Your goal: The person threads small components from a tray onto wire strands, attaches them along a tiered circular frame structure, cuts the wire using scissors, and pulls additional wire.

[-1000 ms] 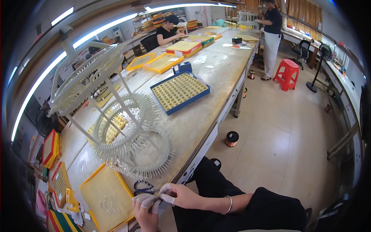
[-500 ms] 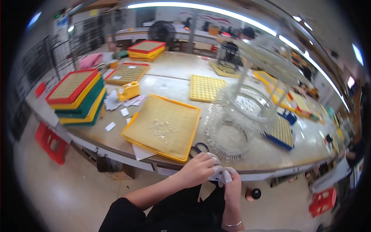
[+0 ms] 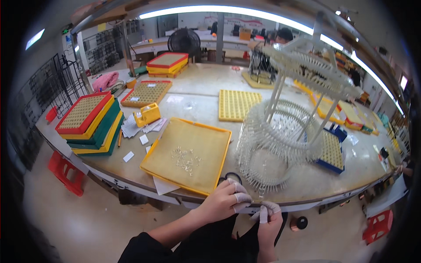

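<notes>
My left hand (image 3: 226, 199), with white covers on its fingers, is closed with its fingers curled at the table's front edge. Close by on its right, my right hand (image 3: 268, 221) is closed in a pinch, also with white fingertip covers. Whatever either hand grips is too small or hidden to make out. Just beyond them stands a tall, clear and whitish round rack (image 3: 258, 171) with rings of thin prongs. A yellow-rimmed tray (image 3: 175, 136) lies left of the rack, with small shiny metal pieces (image 3: 186, 160) scattered on its tan surface. Dark-handled scissors (image 3: 233, 176) lie partly behind my left hand.
Stacked red, yellow and green trays (image 3: 90, 125) stand at left, near a yellow tape dispenser (image 3: 148, 115) on papers. A yellow gridded tray (image 3: 237, 105) lies behind, a blue-rimmed one (image 3: 332, 153) at right. A red stool (image 3: 66, 173) stands on the floor at left.
My hands have drawn slightly apart from each other, having been together at the fingertips. The whole view has shifted a little, and the tray and its small pieces look the same.
</notes>
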`<state>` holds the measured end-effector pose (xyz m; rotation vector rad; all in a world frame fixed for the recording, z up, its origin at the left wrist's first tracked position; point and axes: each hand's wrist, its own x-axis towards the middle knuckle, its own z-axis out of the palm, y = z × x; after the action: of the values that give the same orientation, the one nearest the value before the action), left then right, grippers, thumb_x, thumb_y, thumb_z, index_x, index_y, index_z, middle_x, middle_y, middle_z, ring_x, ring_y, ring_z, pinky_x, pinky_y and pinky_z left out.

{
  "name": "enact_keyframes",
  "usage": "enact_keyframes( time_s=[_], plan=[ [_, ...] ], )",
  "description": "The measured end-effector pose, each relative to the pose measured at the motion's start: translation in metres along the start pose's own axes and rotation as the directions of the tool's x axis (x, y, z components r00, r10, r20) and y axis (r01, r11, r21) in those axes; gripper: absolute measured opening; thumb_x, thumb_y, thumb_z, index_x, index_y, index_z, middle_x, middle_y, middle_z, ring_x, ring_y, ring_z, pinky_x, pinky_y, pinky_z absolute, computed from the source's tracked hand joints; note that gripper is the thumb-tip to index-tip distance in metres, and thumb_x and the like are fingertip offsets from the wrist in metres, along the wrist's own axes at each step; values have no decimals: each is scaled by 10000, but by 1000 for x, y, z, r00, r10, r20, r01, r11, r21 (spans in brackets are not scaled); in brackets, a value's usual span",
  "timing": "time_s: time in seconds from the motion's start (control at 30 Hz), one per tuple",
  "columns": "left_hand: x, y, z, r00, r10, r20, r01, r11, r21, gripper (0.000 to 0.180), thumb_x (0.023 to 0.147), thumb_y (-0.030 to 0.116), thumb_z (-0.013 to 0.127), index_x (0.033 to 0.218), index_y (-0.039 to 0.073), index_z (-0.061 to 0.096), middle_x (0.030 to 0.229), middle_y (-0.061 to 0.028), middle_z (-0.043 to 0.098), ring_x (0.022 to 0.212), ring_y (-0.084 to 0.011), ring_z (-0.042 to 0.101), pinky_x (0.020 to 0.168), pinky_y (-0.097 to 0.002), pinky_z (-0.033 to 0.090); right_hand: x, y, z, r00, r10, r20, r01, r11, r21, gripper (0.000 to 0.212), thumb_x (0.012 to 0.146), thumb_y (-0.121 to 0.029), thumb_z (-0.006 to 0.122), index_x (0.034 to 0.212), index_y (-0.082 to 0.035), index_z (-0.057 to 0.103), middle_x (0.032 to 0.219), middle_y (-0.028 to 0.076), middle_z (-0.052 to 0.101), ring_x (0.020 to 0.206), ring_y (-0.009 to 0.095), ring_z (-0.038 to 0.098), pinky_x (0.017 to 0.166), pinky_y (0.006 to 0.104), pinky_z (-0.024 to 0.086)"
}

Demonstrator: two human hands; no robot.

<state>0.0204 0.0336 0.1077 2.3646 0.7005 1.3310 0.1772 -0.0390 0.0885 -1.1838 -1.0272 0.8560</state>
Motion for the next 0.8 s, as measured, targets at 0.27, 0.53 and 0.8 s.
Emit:
enact_keyframes(
  time_s=[0.27, 0.53, 0.8],
  plan=[
    [23, 5, -12, 1000, -20, -20, 24, 969, 244, 235, 587, 21, 719, 806, 75, 655, 833, -74, 562, 798, -259, 537, 688, -355, 434, 25, -4, 13, 998, -48, -26, 47, 998, -51, 121, 831, -12, 605, 947, 10, 577, 691, 46, 608, 575, 60, 550, 539, 197, 432],
    [23, -3, 13, 999, 30, -35, -21, 971, 239, 235, 575, 33, 741, 790, 100, 676, 792, -22, 558, 740, -212, 488, 653, -298, 391, 20, 15, 3, 995, -17, -97, 10, 998, -64, 128, 810, -66, 651, 909, -8, 594, 610, 9, 592, 524, 13, 499, 501, 169, 406],
    [22, 1, 20, 992, 123, -11, -115, 953, 281, 232, 574, 30, 734, 792, 93, 683, 783, -21, 557, 736, -213, 492, 645, -301, 401, 13, 4, 2, 996, 49, -75, -51, 999, -19, 113, 809, -60, 645, 894, -7, 592, 615, 4, 591, 523, 9, 476, 502, 167, 401]
  ],
)
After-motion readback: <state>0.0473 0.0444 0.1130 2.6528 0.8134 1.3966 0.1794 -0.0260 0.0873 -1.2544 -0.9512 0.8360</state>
